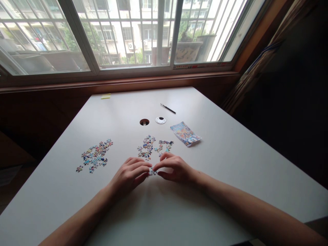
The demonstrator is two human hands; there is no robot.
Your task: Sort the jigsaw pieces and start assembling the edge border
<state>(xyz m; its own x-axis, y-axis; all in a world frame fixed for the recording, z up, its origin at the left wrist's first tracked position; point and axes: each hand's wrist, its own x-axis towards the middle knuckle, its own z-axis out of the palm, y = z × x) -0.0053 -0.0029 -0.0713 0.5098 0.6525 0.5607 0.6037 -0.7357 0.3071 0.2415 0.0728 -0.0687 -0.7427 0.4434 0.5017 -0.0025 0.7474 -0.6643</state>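
A small cluster of jigsaw pieces (153, 171) lies on the white table between my two hands. My left hand (132, 172) is at its left edge, fingers curved and drawn together with the thumb, tips on the pieces. From the right, my right hand (176, 167) bends over the same cluster, its index finger and thumb gripping the pieces' edge. Just beyond my fingers are loose jigsaw pieces (147, 146) and another small group of them (164, 146), partly near my right knuckles. The fingers hide some of the cluster.
A larger spread of jigsaw pieces (96, 154) lies to the left. A printed picture sheet (185, 133) is at the right. Farther back are a pen (168, 108), a round cover (160, 120), a cable hole (144, 122) and a yellow sticky note (106, 96), before a barred window.
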